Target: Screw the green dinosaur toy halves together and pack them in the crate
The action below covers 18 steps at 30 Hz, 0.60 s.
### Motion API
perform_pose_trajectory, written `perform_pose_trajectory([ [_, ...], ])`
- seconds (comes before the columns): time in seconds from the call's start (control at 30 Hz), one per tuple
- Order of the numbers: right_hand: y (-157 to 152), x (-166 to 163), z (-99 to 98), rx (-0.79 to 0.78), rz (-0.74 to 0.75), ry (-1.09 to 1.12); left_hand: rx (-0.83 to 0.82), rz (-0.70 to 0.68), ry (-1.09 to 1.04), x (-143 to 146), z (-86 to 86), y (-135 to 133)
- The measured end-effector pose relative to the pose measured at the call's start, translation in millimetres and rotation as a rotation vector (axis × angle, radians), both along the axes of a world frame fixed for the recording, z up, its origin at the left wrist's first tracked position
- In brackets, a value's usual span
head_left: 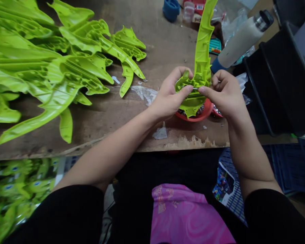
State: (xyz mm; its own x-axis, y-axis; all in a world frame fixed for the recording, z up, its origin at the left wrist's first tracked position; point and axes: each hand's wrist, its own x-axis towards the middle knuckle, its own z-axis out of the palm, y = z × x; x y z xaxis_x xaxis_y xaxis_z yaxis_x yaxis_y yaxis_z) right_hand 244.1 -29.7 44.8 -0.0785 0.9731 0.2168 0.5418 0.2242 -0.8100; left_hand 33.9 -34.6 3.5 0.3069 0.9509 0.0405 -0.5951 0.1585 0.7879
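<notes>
A lime-green plastic sword-shaped shell (202, 51) stands upright over a red bowl (205, 110), its long blade pointing away from me. My left hand (169, 96) grips the wide lower end of the shell from the left. My right hand (225, 91) pinches the same end from the right, with thumb and forefinger on a small thin metal piece (195, 88) at the shell's middle. The two thumbs nearly meet there.
A big heap of the same green shells (53, 64) covers the left of the worn wooden table (162, 40). A white bottle (244, 37) lies at the back right beside black bins (279, 78). A blue cup (171, 8) stands far back. More green toys (15, 189) sit below left.
</notes>
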Motion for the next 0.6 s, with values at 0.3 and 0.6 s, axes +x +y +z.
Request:
perform_pose_trajectory([
  [0.3, -15, -3, 21.3, 0.422, -0.177, -0.031, -0.097, -0.06, -0.059, 3, 6.8, -1],
  [0.6, -9, -57, 8.7, 0.394, -0.057, -0.252, -0.051, -0.03, 0.053, 4, 8.8, 0],
])
